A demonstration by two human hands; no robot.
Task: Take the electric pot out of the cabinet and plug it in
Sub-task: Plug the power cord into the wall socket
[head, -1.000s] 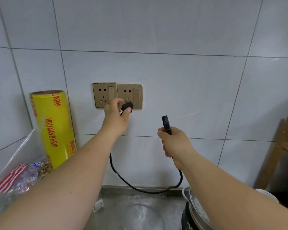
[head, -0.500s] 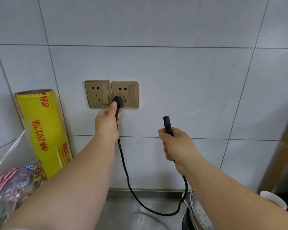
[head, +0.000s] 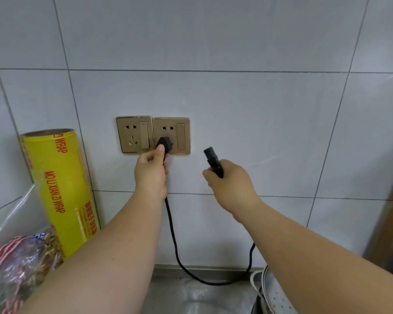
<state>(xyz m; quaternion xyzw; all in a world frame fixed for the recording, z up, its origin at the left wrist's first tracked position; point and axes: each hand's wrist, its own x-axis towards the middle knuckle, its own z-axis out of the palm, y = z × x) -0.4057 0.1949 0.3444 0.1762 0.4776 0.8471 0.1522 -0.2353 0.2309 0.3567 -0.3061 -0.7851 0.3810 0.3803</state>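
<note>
head view. left hand (head: 150,172) clenched around the black plug (head: 164,143), thumb on its back, plug pressed at the lower holes of the right socket plate (head: 172,135); how far the pins are in can't be told. left socket plate (head: 134,134) just beside it, touching edge to edge, nothing in it. right hand (head: 230,185) closed on the appliance connector (head: 212,160), which sticks up out of the fist, held clear of the wall, to the right of and lower than the sockets. black cord (head: 173,234) drops from the left hand, loops low over the desk (head: 179,298) along the wall base and rises behind the right forearm. electric pot (head: 274,295) at the bottom right edge on the desk, only its rim and a perforated white insert show, cut by the frame and partly under the right arm; connector well apart from it.

edges and room: yellow cling wrap roll (head: 59,189) stands upright against the wall in the left corner, near the left socket plate but apart from the left hand. clear bag of packaged food (head: 16,264) at the bottom left, in front of the roll, cut by the frame. brown wooden piece (head: 390,223) at the far right edge, blurred. open wall between the hands and to the right of the sockets.

surface and room: grey steel desk, dull sheen, small raised lip at the wall. wall (head: 236,94) is large pale grey tiles with thin dark grout.
</note>
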